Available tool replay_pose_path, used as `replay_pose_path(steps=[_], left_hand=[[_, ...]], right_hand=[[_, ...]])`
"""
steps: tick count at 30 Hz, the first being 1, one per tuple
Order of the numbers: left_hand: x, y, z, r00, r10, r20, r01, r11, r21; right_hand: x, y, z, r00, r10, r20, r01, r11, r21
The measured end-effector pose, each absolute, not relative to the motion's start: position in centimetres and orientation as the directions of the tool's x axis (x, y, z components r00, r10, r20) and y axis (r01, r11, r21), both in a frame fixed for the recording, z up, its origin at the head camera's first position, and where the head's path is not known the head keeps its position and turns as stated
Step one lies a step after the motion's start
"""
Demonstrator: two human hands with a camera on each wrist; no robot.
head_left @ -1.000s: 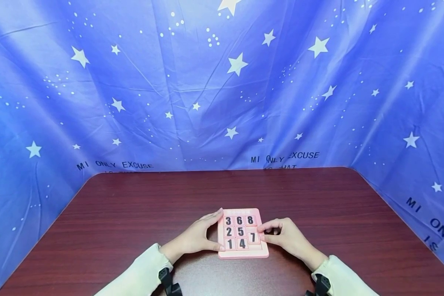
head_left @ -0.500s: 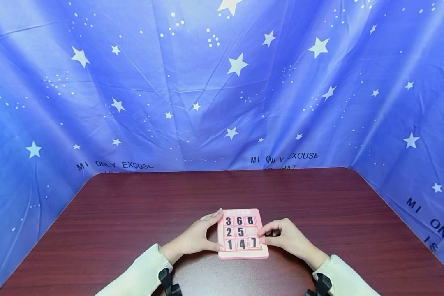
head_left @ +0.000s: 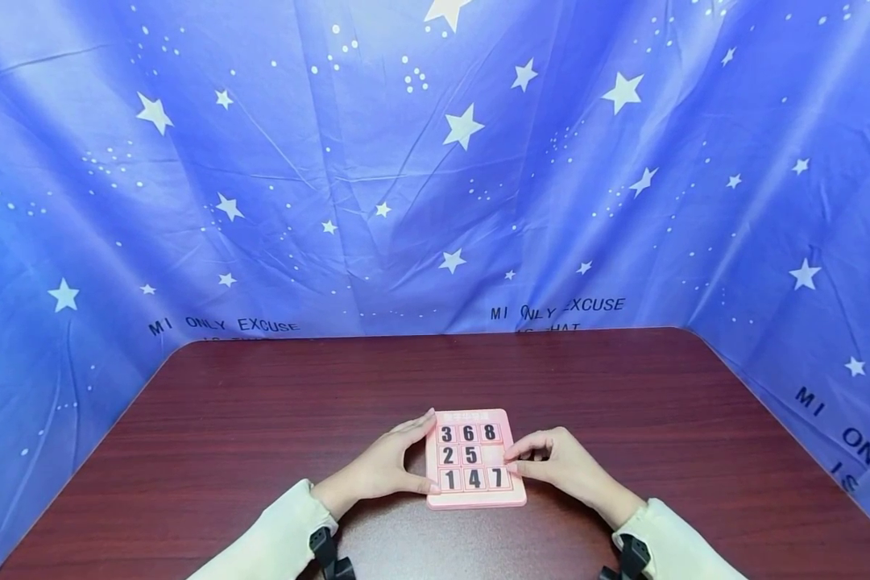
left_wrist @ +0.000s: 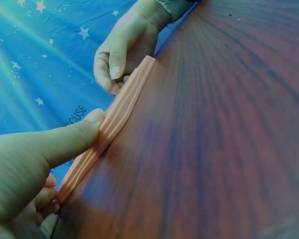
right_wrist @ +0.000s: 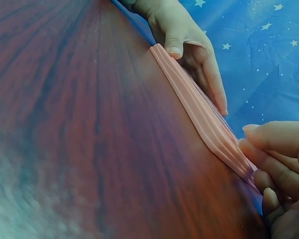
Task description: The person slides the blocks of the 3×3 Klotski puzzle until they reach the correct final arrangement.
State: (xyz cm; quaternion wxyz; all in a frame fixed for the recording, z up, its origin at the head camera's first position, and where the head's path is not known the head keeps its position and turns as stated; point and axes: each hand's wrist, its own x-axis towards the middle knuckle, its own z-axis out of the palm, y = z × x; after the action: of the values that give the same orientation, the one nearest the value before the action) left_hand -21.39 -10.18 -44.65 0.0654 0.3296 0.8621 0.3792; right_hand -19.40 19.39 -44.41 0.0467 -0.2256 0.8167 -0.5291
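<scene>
On the table lies a pink sliding number puzzle (head_left: 476, 499). From the far row down, its tiles read 3 6 8, then 2 5 with a gap at the right, then 1 4 7. My left hand (head_left: 379, 465) grips the puzzle's left side, thumb at the near corner and fingers toward the far corner. At the right side, my right hand (head_left: 561, 463) holds the edge with bent fingers and thumb, their tips beside the gap and just above the 7 tile (head_left: 498, 479). In the left wrist view, the left thumb (left_wrist: 72, 137) presses the puzzle's rim.
A dark red wood-grain table (head_left: 319, 387) extends around the puzzle on all sides. Behind it and at both sides hangs a blue cloth (head_left: 377, 161) with white stars and printed words. Black straps with cameras sit at both pale sleeves (head_left: 261, 536).
The 7 tile has slid toward the near edge, from partway down the right column into the bottom right corner, leaving the gap above it. Both hands have stayed nearly in place.
</scene>
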Motion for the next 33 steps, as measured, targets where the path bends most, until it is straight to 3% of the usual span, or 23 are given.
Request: replay_pose_path(steps=[23,33], left_hand=[[-21.3,-10.1,-44.7,-0.794,0.603,0.084,0.478,0.531,0.700],[-21.4,-10.1,-44.5,-0.791,0.605,0.088,0.478,0.524,0.705]], right_hand=[[-20.8,17.8,-43.6,-0.967,-0.205,0.149,-0.222,0.395,-0.891],[-21.8,17.1,-43.9,-0.948,-0.224,0.225,-0.304,0.442,-0.844]])
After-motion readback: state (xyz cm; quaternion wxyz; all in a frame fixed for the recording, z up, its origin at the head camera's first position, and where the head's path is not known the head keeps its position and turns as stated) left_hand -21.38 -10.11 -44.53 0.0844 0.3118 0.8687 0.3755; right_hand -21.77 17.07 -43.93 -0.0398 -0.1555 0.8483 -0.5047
